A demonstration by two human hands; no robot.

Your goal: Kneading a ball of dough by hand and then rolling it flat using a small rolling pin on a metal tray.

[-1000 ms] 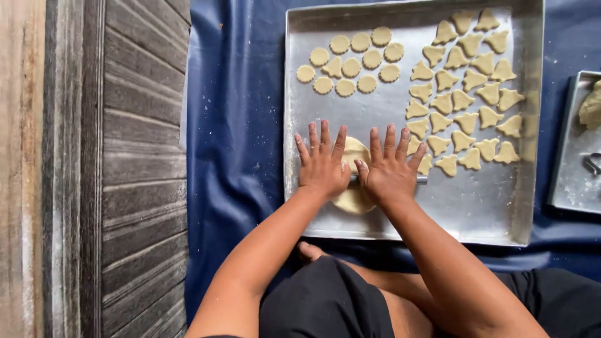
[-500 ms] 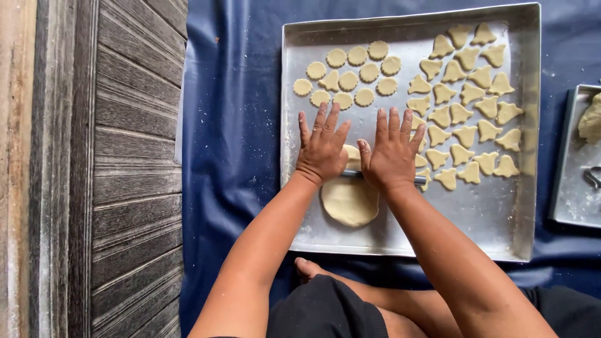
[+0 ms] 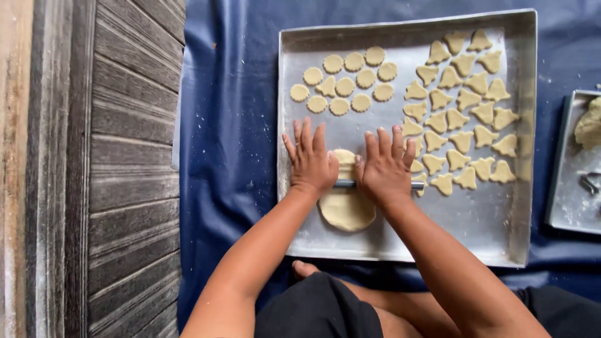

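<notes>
Hands flat, fingers spread and gripping nothing: left hand (image 3: 310,161) and right hand (image 3: 385,168) press palms down on a thin rod (image 3: 345,184) lying across the dough (image 3: 346,209). Dough sits low in the tray (image 3: 482,231), cut shapes (image 3: 460,119) beyond and right.

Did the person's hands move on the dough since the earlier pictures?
Yes. Both hands, left and right, moved away from the body along the dough, toward the round cutouts on the tray.
</notes>
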